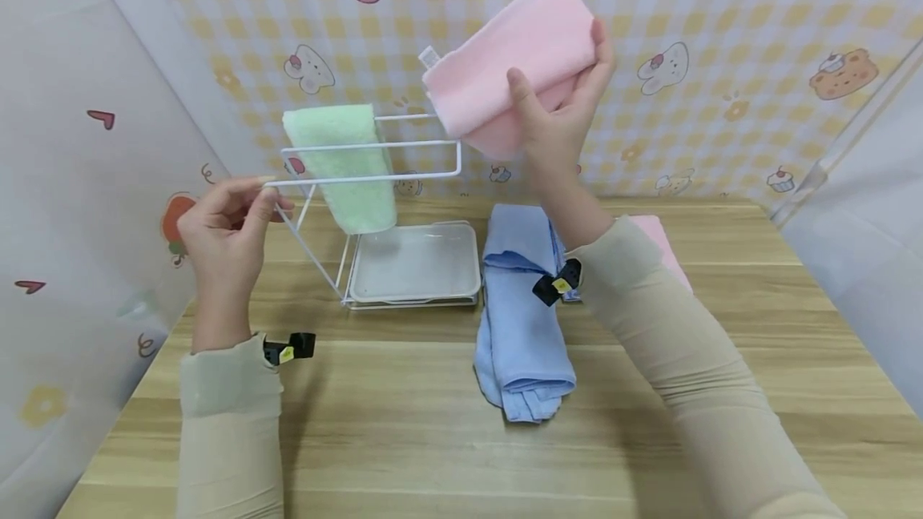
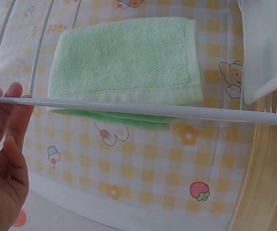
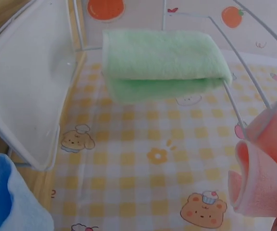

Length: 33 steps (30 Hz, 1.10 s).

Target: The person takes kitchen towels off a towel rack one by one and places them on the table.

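My left hand (image 1: 229, 239) pinches the near left corner of a white wire towel rack (image 1: 368, 179) between thumb and fingers. Over the rack's rear bar hangs a folded green towel (image 1: 353, 175), which also fills much of the left wrist view. Up at the rack's right end, my right hand (image 1: 566, 110) grips a folded pink towel (image 1: 515, 54), thumb in front and fingers behind. The pink towel (image 3: 263, 183) shows at the right edge of the right wrist view, by the bar ends. Only a sliver of that hand appears there.
A white tray (image 1: 418, 263) sits on the rack's base. Right of it, a folded blue cloth (image 1: 526, 335) lies on the wooden table (image 1: 404, 431). Another pink cloth (image 1: 659, 247) is partly hidden behind the right forearm. A patterned curtain (image 1: 692, 134) stands close behind the rack.
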Motion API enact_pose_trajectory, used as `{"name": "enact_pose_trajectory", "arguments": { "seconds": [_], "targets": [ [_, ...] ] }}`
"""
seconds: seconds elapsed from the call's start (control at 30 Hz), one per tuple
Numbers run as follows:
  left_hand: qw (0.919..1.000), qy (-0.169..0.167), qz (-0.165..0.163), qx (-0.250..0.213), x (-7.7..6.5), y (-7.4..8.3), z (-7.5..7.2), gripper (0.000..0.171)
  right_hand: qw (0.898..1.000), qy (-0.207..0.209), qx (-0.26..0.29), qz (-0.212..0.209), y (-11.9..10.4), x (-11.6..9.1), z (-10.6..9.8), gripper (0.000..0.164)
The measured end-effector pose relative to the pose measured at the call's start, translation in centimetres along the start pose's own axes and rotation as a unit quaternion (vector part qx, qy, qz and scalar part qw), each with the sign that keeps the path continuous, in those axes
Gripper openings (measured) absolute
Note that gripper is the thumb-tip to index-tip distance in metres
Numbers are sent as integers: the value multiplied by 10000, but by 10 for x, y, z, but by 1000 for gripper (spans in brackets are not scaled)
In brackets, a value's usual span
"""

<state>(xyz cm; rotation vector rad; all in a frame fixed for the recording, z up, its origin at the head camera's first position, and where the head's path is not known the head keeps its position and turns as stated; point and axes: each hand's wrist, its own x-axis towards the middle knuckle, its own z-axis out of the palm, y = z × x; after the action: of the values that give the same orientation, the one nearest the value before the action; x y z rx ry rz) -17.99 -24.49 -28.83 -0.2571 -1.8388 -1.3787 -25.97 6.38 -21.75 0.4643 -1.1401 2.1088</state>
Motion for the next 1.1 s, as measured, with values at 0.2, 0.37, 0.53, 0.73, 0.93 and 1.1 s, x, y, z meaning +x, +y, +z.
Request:
{"name": "enact_pose_trajectory", "arguments": {
  "seconds": [0.2, 0.37, 0.53, 0.73, 0.93, 1.1],
  "targets": [
    [10000, -47, -6, -25, 1, 0, 1, 18, 9991, 407, 135, 33, -5, 10, -14, 92],
    [9999, -16, -52, -90, 0, -1, 0, 16, 9986, 505, -11, -177, -9, 11, -29, 91],
    [10000, -12, 13, 0, -2, -1, 1, 18, 9967, 414, -424, -548, -11, 5, -46, 92],
    [10000, 64, -23, -7, -2, 0, 2, 18, 9911, -101, -910, -962, -14, -4, -69, 83],
    [9999, 44, -94, -63, -1, 1, 2, 15, 9903, -463, -829, -1011, -16, -10, -90, 75],
    [9999, 49, 20, -134, -1, 2, 3, 18, 9897, -577, -1017, -825, -13, -10, -115, 74]
  ]
}}
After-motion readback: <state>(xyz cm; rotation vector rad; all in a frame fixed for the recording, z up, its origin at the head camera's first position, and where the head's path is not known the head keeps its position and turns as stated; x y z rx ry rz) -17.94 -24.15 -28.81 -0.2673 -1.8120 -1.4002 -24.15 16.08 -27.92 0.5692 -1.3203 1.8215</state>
